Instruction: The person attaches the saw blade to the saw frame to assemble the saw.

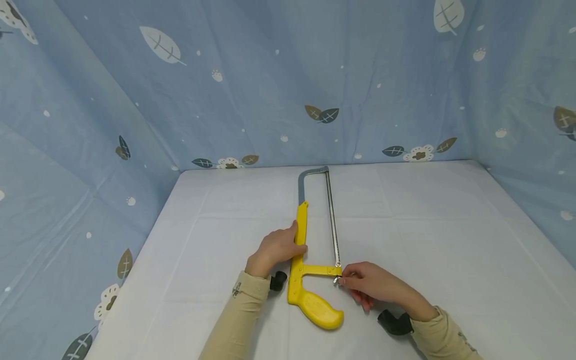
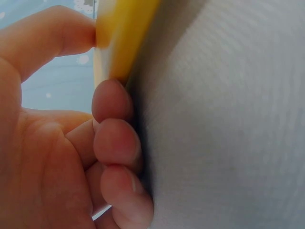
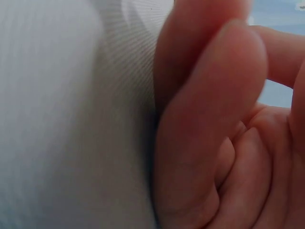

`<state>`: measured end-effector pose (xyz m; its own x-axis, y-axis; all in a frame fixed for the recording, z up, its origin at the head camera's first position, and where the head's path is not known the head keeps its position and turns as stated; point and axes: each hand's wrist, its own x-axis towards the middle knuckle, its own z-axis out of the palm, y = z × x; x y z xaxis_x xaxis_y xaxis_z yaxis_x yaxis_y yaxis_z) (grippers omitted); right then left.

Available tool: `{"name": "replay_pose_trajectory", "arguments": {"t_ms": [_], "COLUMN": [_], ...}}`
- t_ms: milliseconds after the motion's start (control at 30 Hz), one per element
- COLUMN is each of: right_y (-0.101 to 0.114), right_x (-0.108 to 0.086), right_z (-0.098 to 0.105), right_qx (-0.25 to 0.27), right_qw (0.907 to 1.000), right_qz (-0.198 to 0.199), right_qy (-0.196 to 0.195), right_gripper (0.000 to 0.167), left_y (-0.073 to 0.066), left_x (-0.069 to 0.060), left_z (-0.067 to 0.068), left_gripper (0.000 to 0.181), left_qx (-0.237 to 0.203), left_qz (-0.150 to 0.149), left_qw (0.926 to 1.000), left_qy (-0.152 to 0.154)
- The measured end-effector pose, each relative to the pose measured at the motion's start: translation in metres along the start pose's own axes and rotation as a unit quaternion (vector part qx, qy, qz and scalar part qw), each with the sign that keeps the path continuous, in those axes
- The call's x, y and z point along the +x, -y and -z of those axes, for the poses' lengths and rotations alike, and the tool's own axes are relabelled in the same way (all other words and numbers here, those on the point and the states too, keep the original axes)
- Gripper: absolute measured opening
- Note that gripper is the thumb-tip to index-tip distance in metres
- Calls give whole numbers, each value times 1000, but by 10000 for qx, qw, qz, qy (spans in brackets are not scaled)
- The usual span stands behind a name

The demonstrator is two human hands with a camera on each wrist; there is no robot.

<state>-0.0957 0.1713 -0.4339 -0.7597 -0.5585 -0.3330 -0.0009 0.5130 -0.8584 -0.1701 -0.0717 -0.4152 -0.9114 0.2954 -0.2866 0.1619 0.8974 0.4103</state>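
A hacksaw [image 1: 298, 275] with a yellow handle and a grey front bow lies flat on the white-covered table, its blade [image 1: 332, 215] toward the right. My left hand [image 1: 279, 245] grips the yellow frame, thumb on one side and fingers on the other. In the left wrist view, the fingertips [image 2: 116, 145] curl against the yellow edge close to the cloth. At the blade's near end, my right hand [image 1: 373, 282] pinches the small silver wing nut [image 1: 336, 281] between thumb and index finger. The right wrist view shows curled fingers [image 3: 214, 119] by the cloth; the wing nut is hidden there.
White cloth [image 1: 216, 250] covers the table. A blue leaf-patterned curtain [image 1: 270, 90] hangs along the back and both sides. Black wrist camera mounts [image 1: 395, 323] sit beneath both wrists, close to the cloth.
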Motion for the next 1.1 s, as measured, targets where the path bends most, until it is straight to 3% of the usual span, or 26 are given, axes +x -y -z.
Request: {"name": "replay_pose_trajectory", "arguments": {"t_ms": [467, 767, 1100], "right_y": [-5, -5, -2], "right_x": [-1, 1, 1], "right_z": [-1, 1, 0], "right_qx": [171, 45, 267], "right_qw": [9993, 9998, 9995], "right_qz": [-204, -113, -136], "right_qy": [-275, -148, -101], "right_gripper": [31, 29, 33], "left_y": [-1, 0, 0], "left_x": [-1, 1, 0], "left_z": [0, 0, 0], "left_gripper": [78, 78, 78], "left_qx": [-14, -3, 29], "left_qz": [-41, -62, -33], "left_qw": [10000, 10000, 10000], "left_qy": [10, -19, -7]}}
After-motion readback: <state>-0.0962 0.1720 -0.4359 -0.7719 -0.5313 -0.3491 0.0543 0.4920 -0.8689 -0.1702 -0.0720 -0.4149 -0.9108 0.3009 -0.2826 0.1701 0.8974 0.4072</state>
